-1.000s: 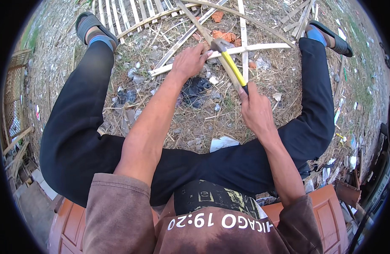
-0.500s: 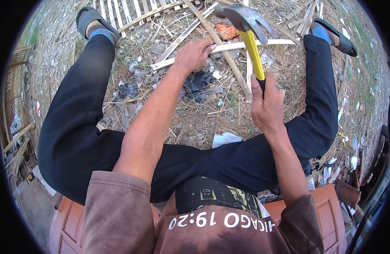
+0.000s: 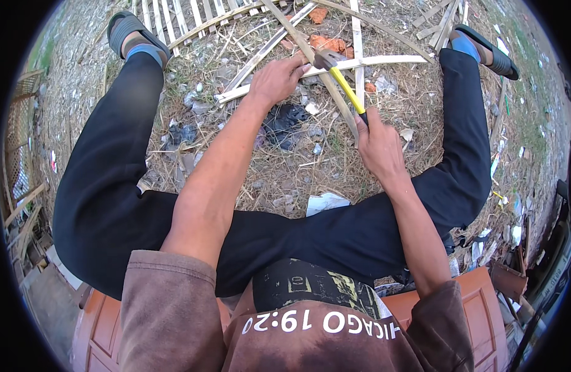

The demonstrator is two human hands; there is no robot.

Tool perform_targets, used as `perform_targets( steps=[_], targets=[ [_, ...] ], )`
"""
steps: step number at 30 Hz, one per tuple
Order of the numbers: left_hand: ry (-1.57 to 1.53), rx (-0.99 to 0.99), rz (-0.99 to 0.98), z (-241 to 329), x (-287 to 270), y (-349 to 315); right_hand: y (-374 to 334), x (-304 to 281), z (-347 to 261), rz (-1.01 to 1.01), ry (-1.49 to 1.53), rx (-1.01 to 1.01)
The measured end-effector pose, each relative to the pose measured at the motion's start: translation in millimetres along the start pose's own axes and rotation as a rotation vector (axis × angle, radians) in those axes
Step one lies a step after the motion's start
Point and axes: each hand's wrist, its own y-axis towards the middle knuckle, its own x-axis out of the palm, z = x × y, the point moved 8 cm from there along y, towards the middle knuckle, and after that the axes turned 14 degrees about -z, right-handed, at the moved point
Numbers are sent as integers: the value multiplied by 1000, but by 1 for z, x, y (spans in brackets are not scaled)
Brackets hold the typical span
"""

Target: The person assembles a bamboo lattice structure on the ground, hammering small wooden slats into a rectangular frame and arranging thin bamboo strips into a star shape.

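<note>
My right hand (image 3: 381, 146) is wrapped round the black grip of a claw hammer (image 3: 346, 86) with a yellow shaft. The hammer's head is down at the spot where a pale wooden slat (image 3: 394, 60) crosses a darker diagonal slat (image 3: 342, 100). Just left of that crossing, my left hand (image 3: 276, 80) has its fingers closed on the pale slat. Whether those fingertips also pinch a nail is too small to see. Another upright slat (image 3: 358, 34) and a slanting slat (image 3: 263, 53) belong to the same group of crossed strips on the ground.
A slatted wooden panel (image 3: 183, 18) lies beyond my left foot. Loose wood strips (image 3: 448, 28) are by my right foot. Orange rubble (image 3: 327, 43), a black plastic bag (image 3: 286, 124) and a white scrap (image 3: 326, 203) litter the dry grass. An orange-brown panelled board (image 3: 480, 310) is under me.
The hammer has swung down from above the slats onto the crossing, my right hand dropping slightly and moving left. My left hand stays at the same place on the slat.
</note>
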Motion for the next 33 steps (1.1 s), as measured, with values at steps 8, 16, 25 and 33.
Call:
perform_targets(
  steps=[8,16,25,33],
  targets=[
    [27,26,26,-11,2,-5,-12,-44,-50,202,316,-240],
    [76,-30,-8,-8,3,-1,-8,-16,-8,48,110,11],
    [58,-104,-112,-3,4,-1,-6,-4,-9,2,26,7],
    [89,-60,-28,-7,4,1,-5,-5,-6,59,-19,-77]
  ],
)
